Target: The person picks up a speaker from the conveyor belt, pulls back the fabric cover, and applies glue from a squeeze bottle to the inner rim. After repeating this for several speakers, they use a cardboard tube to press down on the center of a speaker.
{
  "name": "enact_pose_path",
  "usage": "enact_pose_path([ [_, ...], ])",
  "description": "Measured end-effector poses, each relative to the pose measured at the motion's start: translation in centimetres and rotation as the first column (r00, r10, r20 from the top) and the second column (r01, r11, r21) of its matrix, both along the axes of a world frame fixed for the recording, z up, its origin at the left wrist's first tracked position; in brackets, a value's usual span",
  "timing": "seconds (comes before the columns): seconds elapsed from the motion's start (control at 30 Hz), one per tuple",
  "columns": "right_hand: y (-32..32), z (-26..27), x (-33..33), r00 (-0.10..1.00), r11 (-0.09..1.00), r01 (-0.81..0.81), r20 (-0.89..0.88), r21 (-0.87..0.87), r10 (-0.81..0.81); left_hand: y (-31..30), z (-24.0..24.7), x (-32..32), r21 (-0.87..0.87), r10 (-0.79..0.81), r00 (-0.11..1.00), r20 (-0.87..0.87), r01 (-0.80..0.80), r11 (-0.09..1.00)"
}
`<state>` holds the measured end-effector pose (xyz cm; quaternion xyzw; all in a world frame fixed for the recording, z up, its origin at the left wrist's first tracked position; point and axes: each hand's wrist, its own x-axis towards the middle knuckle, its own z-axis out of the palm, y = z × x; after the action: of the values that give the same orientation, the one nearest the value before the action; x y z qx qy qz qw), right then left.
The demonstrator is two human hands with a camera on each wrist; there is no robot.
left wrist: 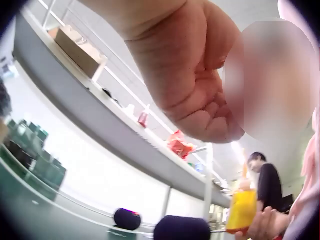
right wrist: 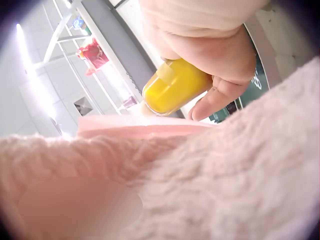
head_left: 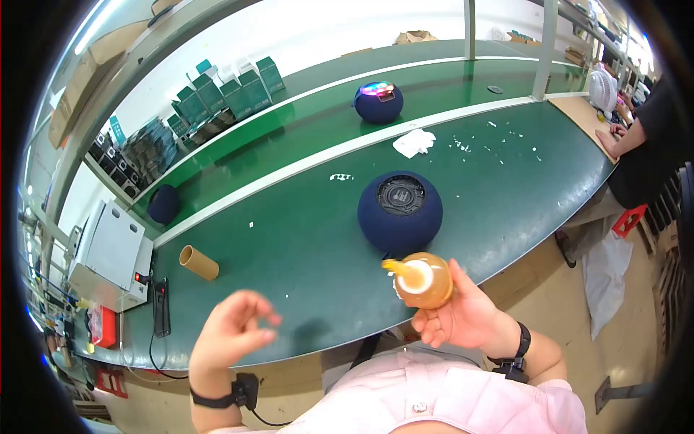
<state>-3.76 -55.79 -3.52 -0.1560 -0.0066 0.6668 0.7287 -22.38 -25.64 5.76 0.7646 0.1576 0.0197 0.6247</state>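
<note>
The pink top [head_left: 416, 398] lies nearest, below the curved near edge of the green table [head_left: 311, 239]; the right hand [head_left: 466, 311] curls its fingers round a rounded bottle [head_left: 434, 278] of amber liquid with a yellow nozzle, while the left hand [head_left: 235, 329], loosely bent, holds nothing. Green surface gives room between the left hand and the navy speaker [head_left: 390, 228], round, its dark disc upward, just beyond the bottle. Farther off, a smaller-looking speaker [head_left: 379, 110] shows coloured lights.
</note>
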Motion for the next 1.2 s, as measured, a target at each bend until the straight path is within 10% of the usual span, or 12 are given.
enact_pose_path([
  [0.13, 1.3, -0.4, -0.3, 0.999, 0.999, 0.009, -0.032, -0.049, -0.011, -1.4, -3.4, 8.3, -0.002, -0.014, 0.999, -0.048, 0.014, 1.0],
  [0.27, 0.2, -0.3, -0.3, 0.995, 0.993, 0.09, -0.038, -0.073, -0.093, -4.7, -5.7, 15.3, 0.511, -0.093, 0.995, 0.026, 0.067, 0.857],
  [0.97, -11.7, -0.8, 9.5, 0.708, 0.716, 0.698, -0.142, -0.008, -0.692, -25.9, -9.8, 48.1, 0.522, -0.372, 0.837, 0.402, 0.124, 0.844],
  [1.07, -12.6, -0.6, 11.1, 0.688, 0.694, 0.72, -0.11, -0.016, -0.717, -24.9, -8.3, 50.8, 0.41, -0.294, 0.883, 0.366, 0.13, 0.903],
  [1.2, -12.8, -1.7, 12.7, 0.709, 0.712, 0.702, -0.126, 0.028, -0.694, -13.0, -7.6, 53.7, 0.295, 0.192, 0.815, 0.546, -0.402, 0.867],
])
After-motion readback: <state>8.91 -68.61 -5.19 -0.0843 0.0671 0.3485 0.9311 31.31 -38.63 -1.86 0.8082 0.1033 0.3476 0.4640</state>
